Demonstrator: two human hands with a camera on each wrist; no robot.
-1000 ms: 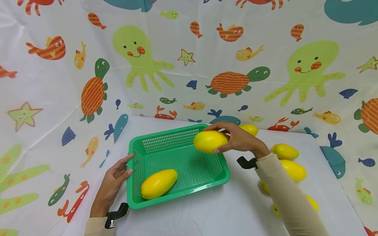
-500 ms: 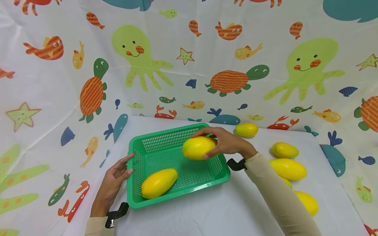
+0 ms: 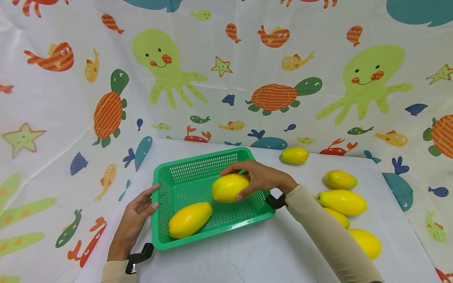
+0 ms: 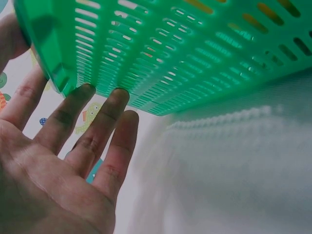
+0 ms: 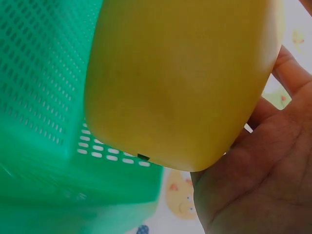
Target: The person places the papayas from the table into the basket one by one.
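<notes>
My right hand (image 3: pixel 260 177) grips a yellow papaya (image 3: pixel 229 188) across its upper side, at the right half of the green plastic basket (image 3: pixel 212 237). Whether the fruit touches the basket floor is unclear. A small dark mark shows near the end of the held papaya (image 5: pixel 180 87) in the right wrist view, where the palm lies against its side. Another papaya (image 3: pixel 190 220) lies in the basket's front left corner. At the basket's left end, my left hand (image 3: pixel 136 214) touches the rim and outer wall with fairly straight fingers, seen against the slotted wall (image 4: pixel 161 53) in the left wrist view.
Several more papayas lie on the white table (image 3: pixel 290 243) to the right: one at the back (image 3: pixel 295 155), others in a loose row (image 3: pixel 342 202) partly beside my right sleeve. A white sea-animal patterned cloth (image 3: pixel 198 129) hangs behind and at the left.
My right hand has carried the papaya left and down, from the basket's right edge to lower inside it. The left hand and the basket have stayed in place.
</notes>
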